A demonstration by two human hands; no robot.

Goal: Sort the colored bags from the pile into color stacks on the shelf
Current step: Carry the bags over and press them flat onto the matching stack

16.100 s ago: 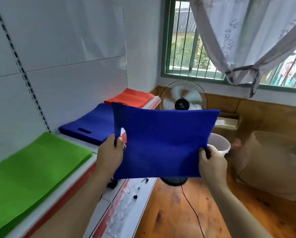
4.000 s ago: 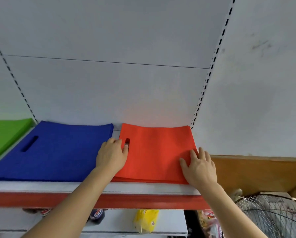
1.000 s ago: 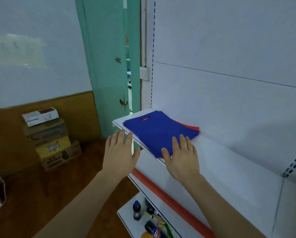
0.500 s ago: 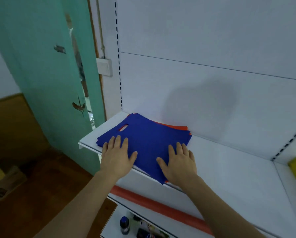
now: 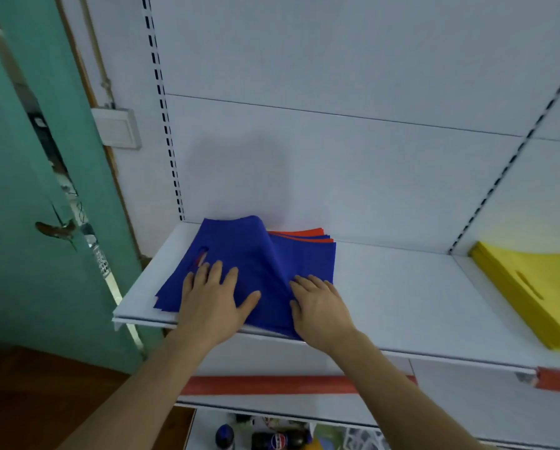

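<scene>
A mixed pile of blue bags [image 5: 301, 254] with red bags [image 5: 299, 233] showing at its back edge lies at the left end of the white shelf [image 5: 411, 287]. The top blue bag [image 5: 239, 248] has a handle slot at its left and is humped up along its right side. My left hand [image 5: 212, 298] presses flat on this top bag. My right hand [image 5: 319, 306] lies with straight fingers on the lower blue bags, right against the raised edge. A yellow stack [image 5: 532, 284] sits at the shelf's right.
A teal door [image 5: 22, 190] with a handle stands just left of the shelf end. A white wall switch [image 5: 118, 128] is beside the upright. Bottles [image 5: 273, 440] stand on a lower shelf under a red strip [image 5: 272, 384].
Both hands have slid further onto the pile. The top blue bag's right side has lifted into a hump, and the view has swung right so the yellow stack shows.
</scene>
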